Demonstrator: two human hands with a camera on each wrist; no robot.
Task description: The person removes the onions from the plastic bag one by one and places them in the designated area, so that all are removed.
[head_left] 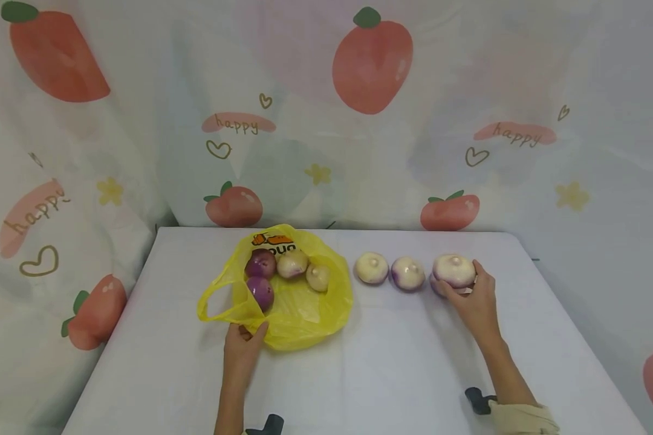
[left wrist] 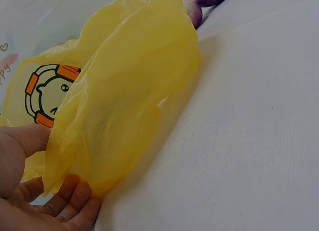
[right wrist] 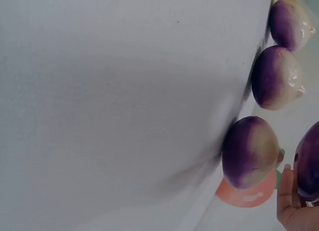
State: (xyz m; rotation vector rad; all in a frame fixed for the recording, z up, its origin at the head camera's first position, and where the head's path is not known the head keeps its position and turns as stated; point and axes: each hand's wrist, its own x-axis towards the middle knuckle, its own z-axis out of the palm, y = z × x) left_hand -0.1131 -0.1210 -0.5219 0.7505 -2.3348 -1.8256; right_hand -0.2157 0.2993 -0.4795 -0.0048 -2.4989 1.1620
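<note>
Left hand [head_left: 242, 352] pinches yellow plastic bag [head_left: 307, 317]; right hand [head_left: 477, 302] grips purple-white onion [head_left: 454, 270] toward worktop's [head_left: 386, 368] far-right corner.

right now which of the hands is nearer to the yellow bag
Left. The left hand pinches the near edge of the yellow bag; the right hand is well to its right, holding an onion.

Yellow plastic bag [head_left: 305, 317] w/ black-&-orange print, mouth open, L of ctr in head view, near edge pinched by L hand [head_left: 243, 345]; inside, 2 purple onions [head_left: 260, 264] on its L side, 2 paler onions [head_left: 292, 264] to their R. R of ctr, 3 white-&-purple onions [head_left: 372, 268] in a row, pale tips up; R hand [head_left: 479, 302] grips 4th onion [head_left: 453, 269] above row's R end.
</note>
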